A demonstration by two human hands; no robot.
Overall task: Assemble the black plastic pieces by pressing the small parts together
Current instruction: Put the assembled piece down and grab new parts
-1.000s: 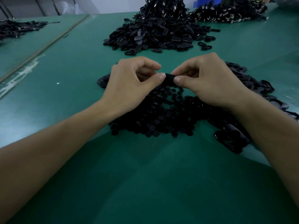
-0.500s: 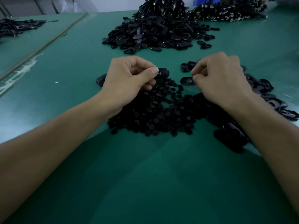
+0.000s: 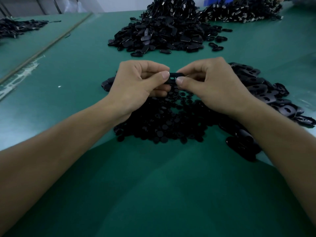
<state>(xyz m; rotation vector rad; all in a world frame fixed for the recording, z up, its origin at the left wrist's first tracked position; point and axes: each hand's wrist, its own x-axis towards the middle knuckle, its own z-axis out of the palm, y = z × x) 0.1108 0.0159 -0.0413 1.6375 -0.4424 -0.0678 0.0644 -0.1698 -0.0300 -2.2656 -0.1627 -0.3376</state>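
A small black plastic piece with slots is held above the table between both hands. My left hand pinches its left end with thumb and curled fingers. My right hand pinches its right end the same way. Under the hands lies a heap of small round black parts on the green table. A heap of flat oval black pieces with holes lies to the right of my right hand.
A large pile of black oval pieces sits farther back in the middle. Another dark pile with metal bits lies at the back right, and a smaller one at the far left beyond a table seam.
Half a second ago the hands were apart, the left holding a piece alone. Now the right hand has come back in and both pinch one piece together.
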